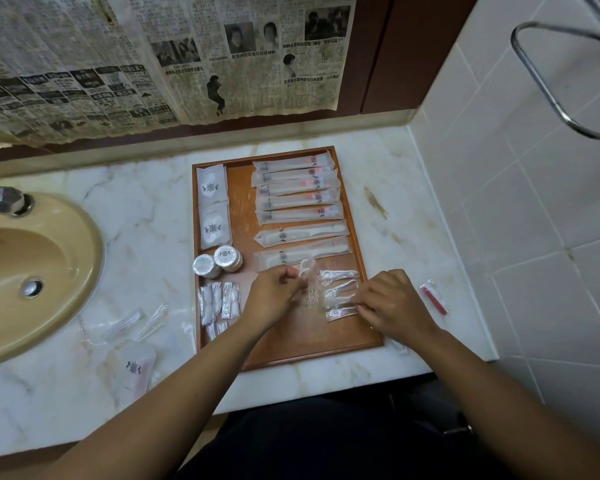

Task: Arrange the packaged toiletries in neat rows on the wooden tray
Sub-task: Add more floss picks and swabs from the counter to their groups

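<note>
A: Where are the toiletries?

B: Mostly on the wooden tray [243, 202]. Toothbrush packets [297, 188] lie in a row at its far right corner, with two comb packets [302, 233] just nearer. The floss pick packets [340, 284] are lined up by the right edge.

A: And the hands?

B: The left hand [274, 296] pinches a clear packet [307, 271] with a floss pick inside, over the middle of the tray, just left of that line. The right hand [392, 303] has its fingers curled onto the right ends of the floss pick packets, gripping them at the tray's right edge.

A: The tray's left side?

B: Two flat sachets [212, 206] lie along the far left edge, two round tubs [219, 263] sit nearer, and cotton bud packets [219, 303] are at the near left.

A: Anything off the tray?

B: Yes — loose packets [132, 323] and a logo sachet [136, 365] lie on the worktop [153, 220] between the tray and the sink [32, 271]. A red packet [433, 299] sits near the worktop's right edge.
</note>
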Available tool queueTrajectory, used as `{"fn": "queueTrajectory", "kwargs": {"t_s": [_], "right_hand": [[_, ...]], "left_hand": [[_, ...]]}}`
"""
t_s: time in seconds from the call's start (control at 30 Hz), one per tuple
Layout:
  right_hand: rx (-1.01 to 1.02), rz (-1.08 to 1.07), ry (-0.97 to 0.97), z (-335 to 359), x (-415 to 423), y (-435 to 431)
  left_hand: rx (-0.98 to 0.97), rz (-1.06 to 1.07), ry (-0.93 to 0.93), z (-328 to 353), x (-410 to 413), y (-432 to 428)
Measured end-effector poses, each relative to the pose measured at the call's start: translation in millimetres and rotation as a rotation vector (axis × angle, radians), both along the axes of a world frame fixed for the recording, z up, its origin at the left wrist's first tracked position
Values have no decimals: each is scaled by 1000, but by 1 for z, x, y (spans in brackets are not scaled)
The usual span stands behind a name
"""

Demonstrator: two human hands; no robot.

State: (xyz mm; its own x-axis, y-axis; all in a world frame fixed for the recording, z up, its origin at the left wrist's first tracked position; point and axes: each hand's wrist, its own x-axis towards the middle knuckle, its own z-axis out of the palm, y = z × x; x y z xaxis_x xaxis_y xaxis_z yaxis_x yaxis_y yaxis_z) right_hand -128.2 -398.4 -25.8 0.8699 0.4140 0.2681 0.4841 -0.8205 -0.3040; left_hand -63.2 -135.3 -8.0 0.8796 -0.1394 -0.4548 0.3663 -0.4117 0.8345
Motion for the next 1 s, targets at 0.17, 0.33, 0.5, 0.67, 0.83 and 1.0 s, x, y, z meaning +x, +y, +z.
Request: {"fn": "queueTrajectory", "kwargs": {"t_s": [0.17,0.33,0.5,0.67,0.83,1.0], "right_hand": [[-46,51,-72,-3,-31,3],[-123,42,-48,-11,-45,0],[-163,6,46,-11,-42,3],[-250,-43,198,-12,-40,3],[67,-293,349,13,-34,18],[629,-525,815,39,-18,48]], "left_hand": [[20,-43,-7,-6,-7,-8],[22,-84,-20,-6,-11,-10],[8,-94,-24,-4,-14,-8],[-13,-91,35,-6,-14,-4],[-146,-16,144,2,-17,-6],[-338,57,260,15,-23,-17]]}}
